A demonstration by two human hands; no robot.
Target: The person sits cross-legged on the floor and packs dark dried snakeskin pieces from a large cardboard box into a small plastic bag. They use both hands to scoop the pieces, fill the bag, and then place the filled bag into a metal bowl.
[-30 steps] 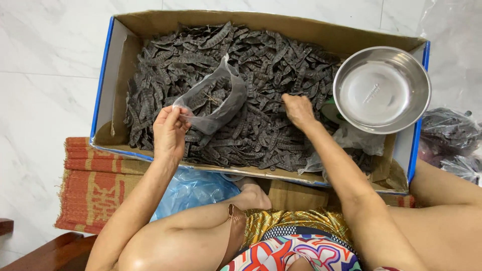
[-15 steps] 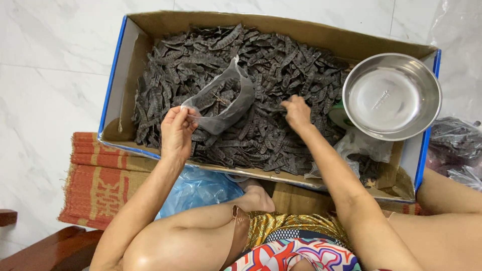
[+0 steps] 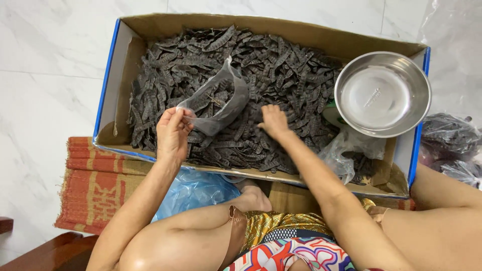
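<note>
A cardboard box (image 3: pixel 118 80) with blue edges lies on the floor, filled with dark dried pods (image 3: pixel 281 75). My left hand (image 3: pixel 172 133) pinches the rim of a clear plastic bag (image 3: pixel 218 103) that hangs open above the pods with a few pods inside. My right hand (image 3: pixel 273 122) rests palm down on the pods in the middle of the box, fingers closing around some of them.
A round steel bowl (image 3: pixel 382 94) sits in the box's right end, above a crumpled clear bag (image 3: pixel 346 150). A woven red mat (image 3: pixel 95 185) and a blue plastic bag (image 3: pixel 193 190) lie by my legs. More filled bags (image 3: pixel 449 138) lie at the right.
The view has shifted so the box sits lower in the frame. My right hand has moved a little toward the near side of the pods; my left hand keeps hold of the bag.
</note>
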